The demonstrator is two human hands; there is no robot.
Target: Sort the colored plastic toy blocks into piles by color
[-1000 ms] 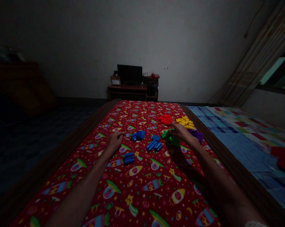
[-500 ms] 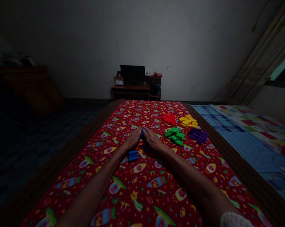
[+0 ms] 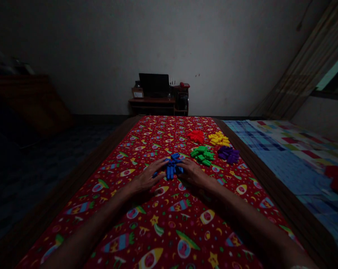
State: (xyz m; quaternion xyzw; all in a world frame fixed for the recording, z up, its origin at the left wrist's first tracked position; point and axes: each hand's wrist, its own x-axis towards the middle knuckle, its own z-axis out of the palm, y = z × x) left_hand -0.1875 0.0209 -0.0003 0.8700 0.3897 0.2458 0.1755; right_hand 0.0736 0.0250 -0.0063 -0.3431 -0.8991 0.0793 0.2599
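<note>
Now, blue pieces [image 3: 170, 171] sit mid-frame between my hands. My left hand [image 3: 149, 176] is spread loosely; my right hand [image 3: 195, 172] bends, and I can't tell if it pinches any. Green pieces [image 3: 202, 155] lie near it; red [image 3: 196, 136], yellow [image 3: 218, 139] and purple piles [image 3: 228, 154] sit right of centre.

A room in a home, by its look: a patchwork quilt [image 3: 286, 136] at right, a curtain [image 3: 289, 78] by the window [image 3: 335, 78], a cabinet [image 3: 28, 101] at left, a screen [image 3: 154, 84] on a desk [image 3: 154, 100] against the wall [image 3: 227, 56], cartoon rockets [image 3: 208, 216] on the red cloth [image 3: 146, 231].
</note>
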